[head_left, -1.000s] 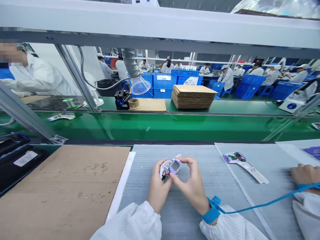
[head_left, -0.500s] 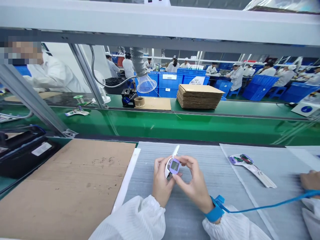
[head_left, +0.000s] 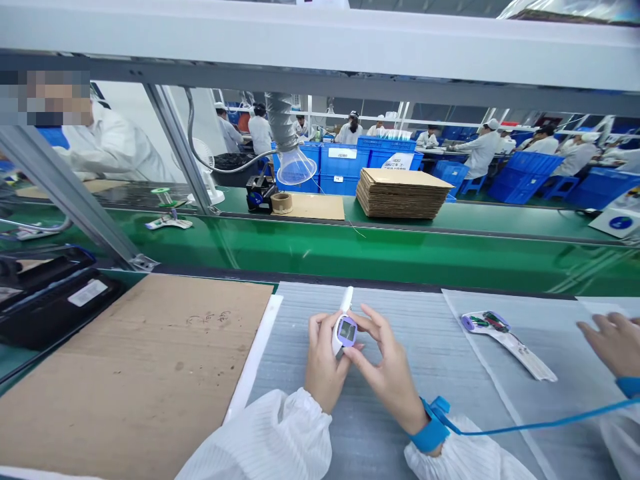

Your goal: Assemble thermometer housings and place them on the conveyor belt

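Observation:
My left hand point(head_left: 325, 373) grips a white handheld device point(head_left: 347, 300) with a purple-rimmed screen point(head_left: 347, 331), shaped like a forehead thermometer. The device's narrow white end points up and away from me. From the other side, my right hand point(head_left: 387, 373) pinches the edge of the purple rim between thumb and fingers. A blue strap with a cord circles my right wrist. To the right, an opened white shell point(head_left: 520, 350) with a purple end, wires and green circuit parts lies on the foam mat point(head_left: 410, 313).
Cardboard point(head_left: 135, 373) covers the bench at left, beside a black case point(head_left: 50, 300). Another person's hand point(head_left: 613, 340) is at the right edge. Beyond the green conveyor point(head_left: 300, 243) stand a cardboard stack point(head_left: 400, 193), a tape roll point(head_left: 281, 203) and an extraction funnel point(head_left: 296, 167).
The device has turned slightly in my hands, and more of its white side shows beside the purple rim. At right, the other person's hand has come further in and spread its fingers.

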### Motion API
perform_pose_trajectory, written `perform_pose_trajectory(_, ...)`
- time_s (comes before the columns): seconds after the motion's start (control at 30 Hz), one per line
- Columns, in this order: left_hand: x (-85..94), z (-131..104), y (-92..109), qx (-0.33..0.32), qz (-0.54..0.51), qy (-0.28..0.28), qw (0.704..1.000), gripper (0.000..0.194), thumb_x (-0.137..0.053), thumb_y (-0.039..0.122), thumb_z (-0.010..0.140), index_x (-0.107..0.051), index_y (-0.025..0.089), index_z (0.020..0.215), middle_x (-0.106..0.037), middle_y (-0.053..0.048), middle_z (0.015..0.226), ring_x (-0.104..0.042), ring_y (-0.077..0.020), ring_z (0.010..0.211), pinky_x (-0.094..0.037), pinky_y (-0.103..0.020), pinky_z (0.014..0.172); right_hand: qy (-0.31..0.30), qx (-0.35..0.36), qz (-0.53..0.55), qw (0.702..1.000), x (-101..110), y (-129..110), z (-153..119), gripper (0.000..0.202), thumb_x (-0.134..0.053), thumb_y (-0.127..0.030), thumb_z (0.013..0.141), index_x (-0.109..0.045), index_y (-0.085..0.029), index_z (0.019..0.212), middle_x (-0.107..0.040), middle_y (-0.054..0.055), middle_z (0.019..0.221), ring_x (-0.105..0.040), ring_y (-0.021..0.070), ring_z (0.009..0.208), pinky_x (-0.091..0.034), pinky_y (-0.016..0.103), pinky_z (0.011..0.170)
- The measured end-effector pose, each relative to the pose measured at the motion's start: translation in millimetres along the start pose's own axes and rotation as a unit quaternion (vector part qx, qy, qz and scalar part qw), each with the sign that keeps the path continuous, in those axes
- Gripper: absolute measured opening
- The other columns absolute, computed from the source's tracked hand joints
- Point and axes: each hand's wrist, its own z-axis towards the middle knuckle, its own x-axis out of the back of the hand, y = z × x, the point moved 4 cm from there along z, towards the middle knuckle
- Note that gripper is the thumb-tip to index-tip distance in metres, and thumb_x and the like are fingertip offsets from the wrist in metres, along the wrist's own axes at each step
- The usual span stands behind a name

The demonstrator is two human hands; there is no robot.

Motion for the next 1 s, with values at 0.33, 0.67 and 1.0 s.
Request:
perform_pose_trajectory(0.33, 2.4, 2, 0, -0.027, 0.033, -0.005, 0.999, 0.035, -0.059, 0.029, 0.080, -0.048, 0.021, 0.112, -0.044, -0.008, 0.105, -0.051, -0.0215, 0.097, -0.045, -0.035, 0.082, 0.020, 0.009, -0.078, 0.997, -4, -6, -6, 0.053, -0.057, -0.026, 0.083, -0.036, -0.025, 0.132, -0.055, 0.009, 0.122, -0.048, 0.0272, 0.115, -0.044, 0.046, 0.091)
perform_pose_trajectory(0.67, 10.5, 1, 16, -0.134, -0.031, -0.085, 0.987, 0.020, -0.052, 0.022, 0.084, -0.054, 0.019, 0.103, -0.057, -0.006, 0.094, -0.053, -0.0185, 0.088, -0.043, -0.030, 0.076, -0.116, 0.178, -0.133, 0.968, 30, -7, 15, 0.035, -0.057, -0.038, 0.084, -0.053, -0.023, 0.116, -0.062, 0.007, 0.108, -0.053, 0.0232, 0.105, -0.034, 0.043, 0.097)
perform_pose_trajectory(1.0, 12.1, 5, 14, -0.192, 0.035, -0.189, 0.962, 0.014, -0.050, 0.032, 0.084, -0.056, 0.020, 0.088, -0.053, -0.003, 0.072, -0.050, -0.0175, 0.070, -0.043, -0.027, 0.061, -0.189, 0.123, -0.094, 0.970, 27, -3, 16, 0.033, -0.050, -0.044, 0.086, -0.057, -0.022, 0.110, -0.067, 0.005, 0.094, -0.061, 0.0170, 0.085, -0.041, 0.029, 0.081)
